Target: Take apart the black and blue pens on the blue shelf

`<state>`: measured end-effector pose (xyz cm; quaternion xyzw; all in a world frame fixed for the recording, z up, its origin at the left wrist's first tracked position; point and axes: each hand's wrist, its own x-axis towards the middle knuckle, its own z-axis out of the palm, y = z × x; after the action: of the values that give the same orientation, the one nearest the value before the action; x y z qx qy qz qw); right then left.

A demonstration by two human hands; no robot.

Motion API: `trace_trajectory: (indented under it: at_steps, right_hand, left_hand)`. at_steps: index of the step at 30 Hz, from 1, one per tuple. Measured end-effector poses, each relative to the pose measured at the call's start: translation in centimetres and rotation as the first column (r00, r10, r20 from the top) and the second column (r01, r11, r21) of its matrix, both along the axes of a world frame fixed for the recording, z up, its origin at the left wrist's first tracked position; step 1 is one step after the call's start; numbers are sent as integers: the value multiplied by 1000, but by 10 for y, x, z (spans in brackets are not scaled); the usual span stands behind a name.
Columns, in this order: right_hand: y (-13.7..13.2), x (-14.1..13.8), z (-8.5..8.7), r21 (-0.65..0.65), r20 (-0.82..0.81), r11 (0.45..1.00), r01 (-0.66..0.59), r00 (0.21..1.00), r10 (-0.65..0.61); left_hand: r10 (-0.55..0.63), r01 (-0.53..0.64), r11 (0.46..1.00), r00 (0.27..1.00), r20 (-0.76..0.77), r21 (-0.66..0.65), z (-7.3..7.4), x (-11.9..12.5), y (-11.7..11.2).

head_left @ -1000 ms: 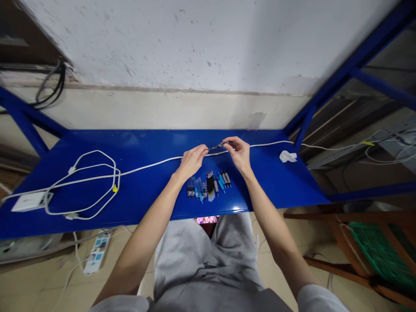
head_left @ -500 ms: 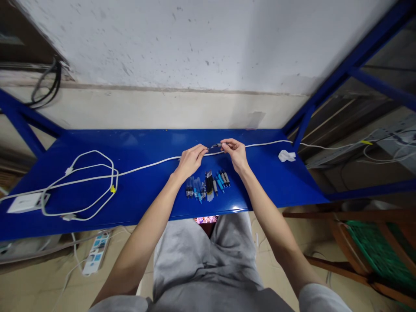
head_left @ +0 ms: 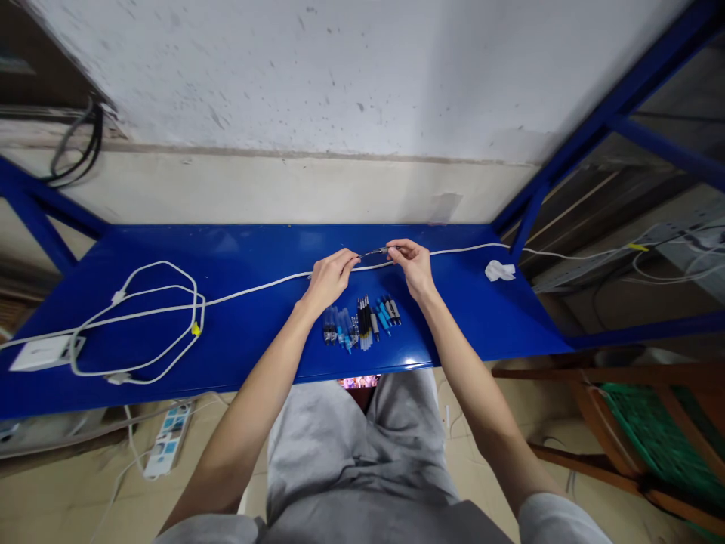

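Note:
Both hands meet over the middle of a blue metal shelf (head_left: 243,332). My left hand (head_left: 330,276) pinches one end of a thin dark pen-like piece (head_left: 374,251). My right hand (head_left: 412,264) pinches its other end, so the piece hangs between the two hands just above a white cable (head_left: 254,288). In front of the hands lies a row of several small black, blue and clear pen parts (head_left: 362,321) near the shelf's front edge.
The white cable loops at the left (head_left: 147,317) and ends at a white adapter box (head_left: 39,352). A crumpled white tissue (head_left: 499,270) lies at the right. A power strip (head_left: 167,446) sits on the floor below. A green crate (head_left: 662,438) stands at the right.
Both hands have stayed on the thin piece and shifted only slightly left in view. The view has drifted a little.

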<state>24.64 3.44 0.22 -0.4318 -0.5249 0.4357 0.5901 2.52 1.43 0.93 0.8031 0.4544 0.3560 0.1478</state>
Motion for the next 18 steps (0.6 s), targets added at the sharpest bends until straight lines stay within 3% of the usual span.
trace_trajectory:
  at_steps: [8, 18]
  right_hand:
    - [-2, -2, 1, -3, 23, 1000, -16, 1000, 16]
    - [-11, -12, 8, 118, 212, 989, -95, 975, 68]
  left_hand:
    - [7, -7, 1000, 1000, -27, -1, 2, 1, -1]
    - [-39, 41, 999, 991, -130, 10, 6, 0, -3]
